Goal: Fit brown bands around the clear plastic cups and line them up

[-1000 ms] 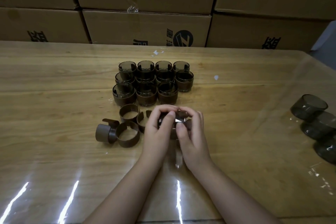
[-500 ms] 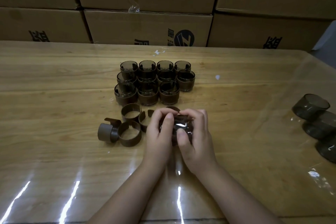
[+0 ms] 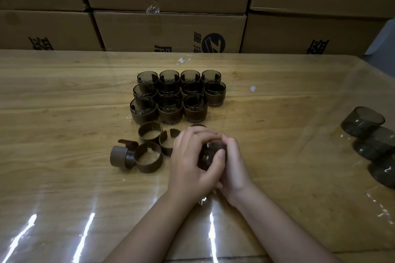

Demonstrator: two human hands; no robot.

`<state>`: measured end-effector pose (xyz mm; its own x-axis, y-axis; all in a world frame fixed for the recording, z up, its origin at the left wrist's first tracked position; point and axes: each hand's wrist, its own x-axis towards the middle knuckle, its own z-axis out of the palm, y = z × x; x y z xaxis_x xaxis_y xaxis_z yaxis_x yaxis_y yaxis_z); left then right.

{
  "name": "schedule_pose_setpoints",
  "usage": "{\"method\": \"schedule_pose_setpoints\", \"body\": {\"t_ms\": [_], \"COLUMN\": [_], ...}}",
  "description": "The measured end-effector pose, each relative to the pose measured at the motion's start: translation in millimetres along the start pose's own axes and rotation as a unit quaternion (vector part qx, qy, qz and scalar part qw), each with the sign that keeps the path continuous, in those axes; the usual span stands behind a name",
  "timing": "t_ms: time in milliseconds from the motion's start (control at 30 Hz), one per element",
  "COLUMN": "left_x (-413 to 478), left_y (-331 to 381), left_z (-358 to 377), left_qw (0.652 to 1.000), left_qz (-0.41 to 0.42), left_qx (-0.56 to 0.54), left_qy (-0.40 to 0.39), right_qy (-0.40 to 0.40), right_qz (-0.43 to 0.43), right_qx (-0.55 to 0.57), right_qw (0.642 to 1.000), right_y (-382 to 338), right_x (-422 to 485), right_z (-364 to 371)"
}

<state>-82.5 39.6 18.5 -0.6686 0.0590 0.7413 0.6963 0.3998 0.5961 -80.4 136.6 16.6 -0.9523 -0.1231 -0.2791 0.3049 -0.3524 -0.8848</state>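
Note:
My left hand [image 3: 188, 162] and my right hand [image 3: 233, 166] both grip one clear cup with a brown band [image 3: 210, 153] low over the table's middle; the fingers hide most of it. Behind them stands a block of banded cups [image 3: 171, 109] in three rows. Several loose brown bands [image 3: 148, 157] lie to the left of my hands, one of them on its side [image 3: 118, 156]. Three bare smoky clear cups [image 3: 362, 121] lie on their sides at the right edge.
The wooden table [image 3: 64, 113] is covered by a glossy clear sheet. Stacked cardboard boxes [image 3: 171, 30] form a wall along its far edge. A small white scrap [image 3: 252, 88] lies right of the cup block.
My hands have closed tighter around the cup and turned it, so my left fingers now wrap over its top. Nothing else on the table has moved.

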Motion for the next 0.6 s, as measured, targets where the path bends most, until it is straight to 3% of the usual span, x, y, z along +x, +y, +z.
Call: {"method": "schedule_pose_setpoints", "body": {"t_ms": [167,300,400,533,600], "left_x": [3,3,-1,-1,-1], "left_y": [-4,-9,-14,-16,-18], "left_z": [-5,-6,-6,-10,-10], "left_qw": [0.995,0.997,0.995,0.982,0.980], "left_qz": [0.058,0.067,-0.002,-0.134,-0.146], "left_qx": [0.074,-0.015,-0.096,-0.102,-0.094], "left_qy": [-0.042,-0.044,-0.037,-0.082,-0.096], "right_qy": [-0.026,-0.077,-0.080,-0.034,-0.008], "right_qz": [0.054,0.081,0.094,0.053,0.028], "right_qx": [0.058,0.096,0.104,0.090,0.088], "right_qw": [0.997,0.989,0.987,0.994,0.996], "right_y": [2,1,2,-1,-2], "right_x": [3,4,3,3,4], "right_z": [-5,-6,-4,-1,-1]}}
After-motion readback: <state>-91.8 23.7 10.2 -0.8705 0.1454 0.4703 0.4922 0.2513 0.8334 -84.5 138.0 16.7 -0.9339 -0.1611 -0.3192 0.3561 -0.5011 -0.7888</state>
